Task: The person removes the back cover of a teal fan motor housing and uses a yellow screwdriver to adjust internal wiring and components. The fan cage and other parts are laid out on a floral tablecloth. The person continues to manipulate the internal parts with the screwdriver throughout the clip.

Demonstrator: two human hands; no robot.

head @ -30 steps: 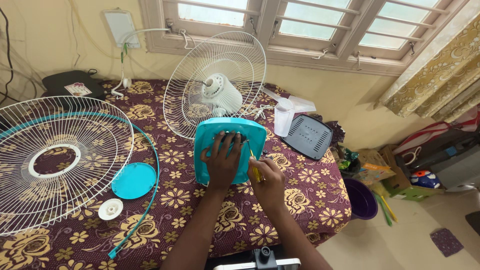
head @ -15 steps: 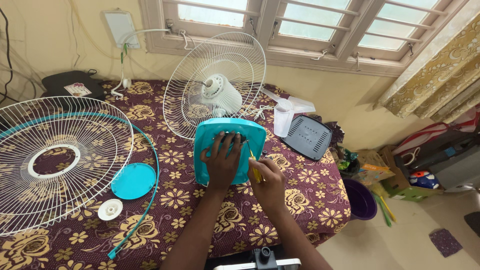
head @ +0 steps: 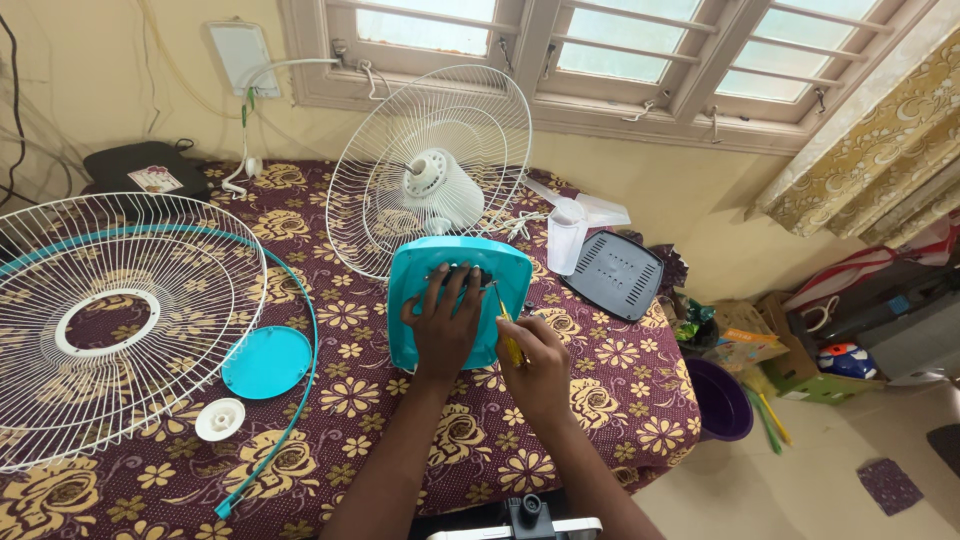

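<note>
The left hand (head: 445, 325) lies flat on the teal fan base (head: 458, 300), fingers spread over its upturned underside — the base stands near the middle of the table (head: 620, 400), just in front of the white rear grille (head: 432, 170). The right hand (head: 540, 365) pinches a yellow-handled screwdriver (head: 506, 330), its tip on the base's right side. A detached front grille (head: 110, 320) lies at the table's left edge — a teal round cap (head: 266, 361) beside it

Screwdriver (head: 509, 335) tip perhaps behind the teal base (head: 415, 300); loose grille (head: 110, 320) cut off at left.
</note>
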